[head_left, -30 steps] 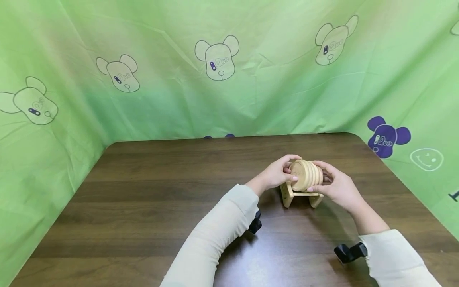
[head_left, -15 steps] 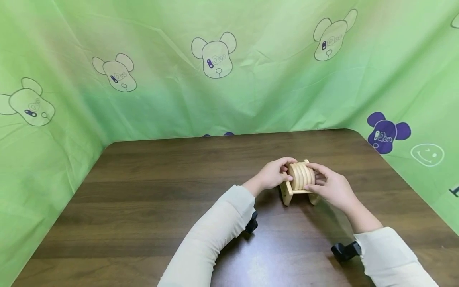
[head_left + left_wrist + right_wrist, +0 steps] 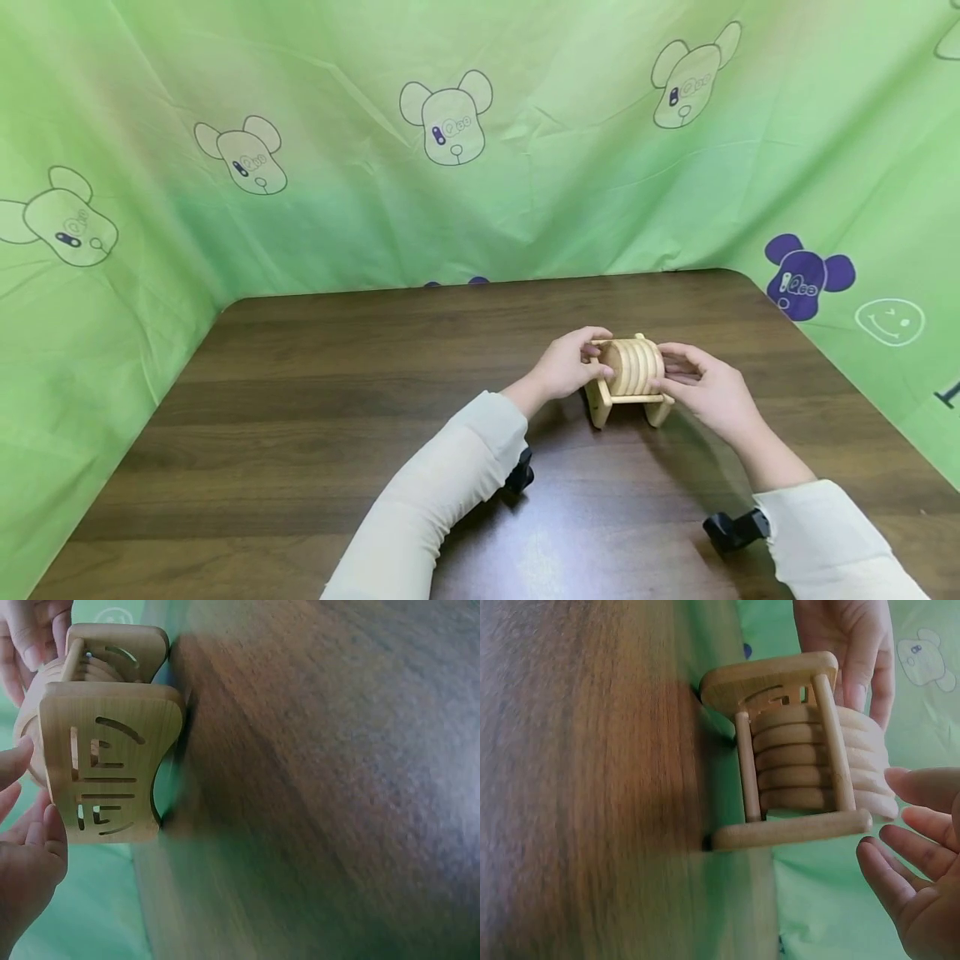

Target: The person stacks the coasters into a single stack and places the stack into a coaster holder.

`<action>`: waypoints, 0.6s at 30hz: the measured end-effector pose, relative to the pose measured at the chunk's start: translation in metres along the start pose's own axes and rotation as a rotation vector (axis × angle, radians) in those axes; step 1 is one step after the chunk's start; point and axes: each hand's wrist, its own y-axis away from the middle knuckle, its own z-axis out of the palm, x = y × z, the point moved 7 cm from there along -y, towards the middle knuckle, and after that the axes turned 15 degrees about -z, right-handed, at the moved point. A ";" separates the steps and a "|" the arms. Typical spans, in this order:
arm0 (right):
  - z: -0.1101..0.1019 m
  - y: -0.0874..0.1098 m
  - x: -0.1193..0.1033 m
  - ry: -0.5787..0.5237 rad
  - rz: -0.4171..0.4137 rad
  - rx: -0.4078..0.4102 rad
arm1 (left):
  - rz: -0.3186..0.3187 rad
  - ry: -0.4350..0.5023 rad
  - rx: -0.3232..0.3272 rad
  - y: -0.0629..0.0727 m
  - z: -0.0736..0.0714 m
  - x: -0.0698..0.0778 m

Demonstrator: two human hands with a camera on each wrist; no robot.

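Observation:
Several round wooden coasters [image 3: 633, 367] stand on edge in a row inside a small wooden coaster holder [image 3: 633, 400] at the right of the table. The left hand [image 3: 566, 362] pinches the left end of the row, thumb on the near side and fingers at the far side. In the left wrist view, its fingertips lie at the edge of the slotted end panel [image 3: 112, 765]. The right hand [image 3: 708, 387] is at the right end, its fingers loosely spread. Its thumb tip [image 3: 900, 780] is right at the coasters' edges in the right wrist view.
The brown wood-grain table [image 3: 337, 400] reaches back to a green curtain [image 3: 337, 208] with printed bear heads. Black wrist devices show below both sleeves, the right one [image 3: 735, 531] close above the table.
The coasters have gone down between the holder's end panels. The left hand has shifted slightly left. The right hand closed in on the row, then drew back right with its fingers loosened.

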 end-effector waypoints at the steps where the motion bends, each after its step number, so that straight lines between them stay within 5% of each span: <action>1: -0.001 0.000 0.000 0.007 0.002 -0.001 | -0.002 0.004 0.003 0.001 -0.002 -0.001; 18: -0.005 -0.008 0.000 0.210 -0.032 -0.091 | -0.066 -0.028 0.034 0.023 -0.055 -0.038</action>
